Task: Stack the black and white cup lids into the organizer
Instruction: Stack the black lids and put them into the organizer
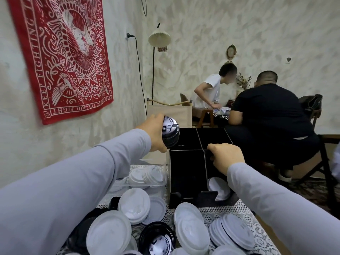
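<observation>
Left hand (156, 134) has its fingers wrapped round a stack of black lids (170, 134), held up by the back-left corner of the organizer (187, 170). Right hand (227, 156) has its fingers hooked over the organizer's middle divider. White lids (219, 188) sit in the front-right slot. Loose lids (189, 223) are all over the tabletop (239, 208), and there are more in a clear tub (161, 184).

**Red, black and white in the room**

The organizer (187, 168) is plain black inside and out. The raised stack (170, 133) of lids is black, with white lettering on top. Below, the white lids (191, 223) lie mixed with dark ones, and one black lid (157, 239) shows a white label. The cloth (244, 210) under them is white openwork lace. The sleeves (73, 181) are pale grey. The hanging (60, 57) is red with white swirling ornament and lettering. The wall (239, 24) is mottled cream.
</observation>
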Action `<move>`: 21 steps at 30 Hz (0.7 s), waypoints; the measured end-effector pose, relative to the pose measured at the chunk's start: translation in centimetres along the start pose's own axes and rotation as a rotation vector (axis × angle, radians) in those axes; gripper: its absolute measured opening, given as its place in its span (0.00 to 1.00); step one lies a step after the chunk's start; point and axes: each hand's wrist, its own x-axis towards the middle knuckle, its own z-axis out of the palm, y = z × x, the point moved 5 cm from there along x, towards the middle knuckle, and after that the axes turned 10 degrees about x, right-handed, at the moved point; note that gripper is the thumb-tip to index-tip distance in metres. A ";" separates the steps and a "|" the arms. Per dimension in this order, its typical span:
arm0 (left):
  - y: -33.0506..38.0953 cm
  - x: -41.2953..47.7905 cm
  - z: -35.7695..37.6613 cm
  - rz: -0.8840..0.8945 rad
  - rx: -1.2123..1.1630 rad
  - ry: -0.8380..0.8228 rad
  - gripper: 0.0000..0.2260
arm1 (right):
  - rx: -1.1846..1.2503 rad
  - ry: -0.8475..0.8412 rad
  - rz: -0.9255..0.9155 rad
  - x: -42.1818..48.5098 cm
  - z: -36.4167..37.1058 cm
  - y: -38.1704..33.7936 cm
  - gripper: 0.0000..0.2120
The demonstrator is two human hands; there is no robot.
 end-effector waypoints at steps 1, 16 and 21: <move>0.3 -0.1 -0.3 0.002 -0.009 0.007 0.40 | -0.003 0.011 0.002 -0.5 -0.3 0.0 0.08; 7.2 -3.0 0.3 0.093 0.133 -0.003 0.39 | 0.024 0.311 -0.112 -6.3 -1.9 -0.1 0.18; 8.6 -3.9 0.8 0.145 0.236 0.024 0.39 | 0.028 0.374 -0.158 -7.0 -2.1 -0.2 0.18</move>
